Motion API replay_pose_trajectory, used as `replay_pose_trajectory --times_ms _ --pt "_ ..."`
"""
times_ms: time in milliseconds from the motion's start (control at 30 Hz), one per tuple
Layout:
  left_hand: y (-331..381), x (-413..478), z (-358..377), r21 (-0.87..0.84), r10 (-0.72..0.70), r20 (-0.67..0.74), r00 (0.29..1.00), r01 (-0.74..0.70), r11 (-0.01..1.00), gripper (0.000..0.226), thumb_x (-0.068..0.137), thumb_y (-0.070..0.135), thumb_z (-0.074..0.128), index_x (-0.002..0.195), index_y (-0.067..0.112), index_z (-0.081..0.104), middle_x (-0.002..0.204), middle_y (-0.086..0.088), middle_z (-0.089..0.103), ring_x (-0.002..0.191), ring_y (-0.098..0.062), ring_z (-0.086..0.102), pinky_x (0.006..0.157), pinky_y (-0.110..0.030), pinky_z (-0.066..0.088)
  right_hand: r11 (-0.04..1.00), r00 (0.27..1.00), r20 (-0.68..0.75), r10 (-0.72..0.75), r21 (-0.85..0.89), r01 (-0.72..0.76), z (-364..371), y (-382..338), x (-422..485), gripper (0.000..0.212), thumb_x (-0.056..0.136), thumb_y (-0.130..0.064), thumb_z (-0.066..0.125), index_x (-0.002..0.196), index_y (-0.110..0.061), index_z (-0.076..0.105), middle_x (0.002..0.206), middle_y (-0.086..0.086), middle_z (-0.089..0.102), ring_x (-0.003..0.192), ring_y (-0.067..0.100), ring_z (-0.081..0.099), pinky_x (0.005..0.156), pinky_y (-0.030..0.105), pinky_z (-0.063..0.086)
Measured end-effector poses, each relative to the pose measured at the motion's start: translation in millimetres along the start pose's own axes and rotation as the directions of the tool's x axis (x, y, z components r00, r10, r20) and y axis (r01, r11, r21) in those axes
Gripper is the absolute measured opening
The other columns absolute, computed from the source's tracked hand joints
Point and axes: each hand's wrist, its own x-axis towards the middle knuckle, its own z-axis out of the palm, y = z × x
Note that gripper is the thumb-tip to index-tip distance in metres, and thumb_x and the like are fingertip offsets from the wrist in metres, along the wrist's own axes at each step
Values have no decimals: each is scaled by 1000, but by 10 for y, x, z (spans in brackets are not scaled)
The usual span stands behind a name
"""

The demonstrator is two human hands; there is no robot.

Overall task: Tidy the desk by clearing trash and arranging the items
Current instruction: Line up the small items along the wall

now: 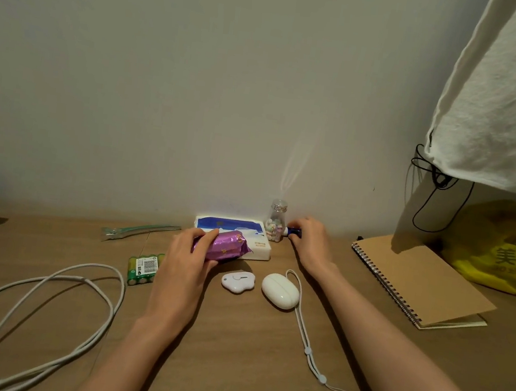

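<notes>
1. Two hands are out over my brown wooden desk (pixel 230 354), and I place everything from the white-and-blue soft pack of tissues (pixel 233 228) that lies against the wall.
2. My left hand (pixel 183 261) is wrapped around a crinkly purple foil wrapper (pixel 224 245), which lies across the front edge of the tissue pack. It looks light, thin and slippery, likely to crumple, so I judge a full-hand squeeze around its middle is the safest hold.
3. My right hand (pixel 309 240) is closed on a small dark-blue tube-shaped thing (pixel 294 231) just right of the tissue pack. I cannot tell what it is.
4. A small clear glass bottle with a silver cap and pastel pieces inside (pixel 275 222) stands between the tissue pack and that blue thing, touching or nearly touching both. It seems fragile and easy to tip, so my right hand should move away from it carefully.
5. In front of the tissue pack lie a white cloud-shaped gadget (pixel 237 281) and a white oval device on a cord (pixel 280 290).
6. Left of the tissue pack are a green shrink-wrapped pack of batteries (pixel 142 268), a clear plastic sleeve (pixel 138 231) and a looped white cable (pixel 40 315); a tan spiral notebook (pixel 415 279) sits well to the right.
</notes>
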Motion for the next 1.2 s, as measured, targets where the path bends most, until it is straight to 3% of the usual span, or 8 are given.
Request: replay_pose_trajectory --times_ms 267,400,533,600,800,967,1100,1200 --pt "-6 -1 -9 -3 19 -4 1000 -19 1000 49 90 17 60 137 13 47 130 -8 50 119 -25 45 92 -37 47 989 997 -37 63 139 -58 -126 -53 -42 19 89 -13 63 107 -14 67 108 3 64 91 15 61 79 32 55" --pt "21 4 -30 -26 31 -18 999 -32 999 54 88 14 62 139 12 44 131 -8 50 121 -25 44 97 -39 46 952 993 -106 -46 296 75 -429 -429 -305 15 92 -21 61 106 -20 67 101 -7 64 83 6 59 75 27 56" --pt "16 14 -31 -67 53 -36 998 -56 996 60 83 15 69 137 13 44 126 -6 54 117 -23 44 97 -40 45 909 920 198 -337 322 264 -665 -778 -590 41 90 -34 64 129 -23 56 126 -6 58 115 7 50 96 23 41" --pt "28 1 -48 -73 71 -39 997 -74 995 61 81 18 70 136 16 44 124 -4 55 116 -22 44 95 -38 44 913 871 307 -384 264 309 -689 -828 -637 53 88 -40 65 136 -24 49 135 -5 53 124 8 43 100 22 32" --pt "127 -4 -118 -80 235 -34 971 -237 968 55 84 35 54 134 17 43 126 -1 57 117 -18 44 97 -39 44 903 835 352 -423 242 356 -762 -853 -638 49 88 -41 64 133 -21 53 125 -3 58 108 7 48 88 17 37" --pt "155 22 -88 -102 183 -98 978 -193 976 73 74 27 78 136 17 42 134 -3 50 125 -20 45 107 -41 36 915 860 332 -388 248 317 -915 -664 -653 43 90 -32 63 129 -17 53 121 -1 57 107 11 48 87 20 38" --pt "61 16 -29 -99 54 -76 996 -62 993 49 87 29 64 133 21 50 142 1 44 135 -17 36 107 -43 38 964 919 298 -259 134 228 -944 -253 -602 39 93 -29 60 130 -17 52 122 3 57 108 16 49 86 21 36" --pt "14 24 14 -75 -19 7 1000 19 997 42 94 37 50 135 27 49 150 7 36 143 -12 21 113 -39 26 989 945 292 -147 58 135 -891 -30 -567 39 93 -28 59 130 -19 51 125 3 58 109 14 50 92 25 43"
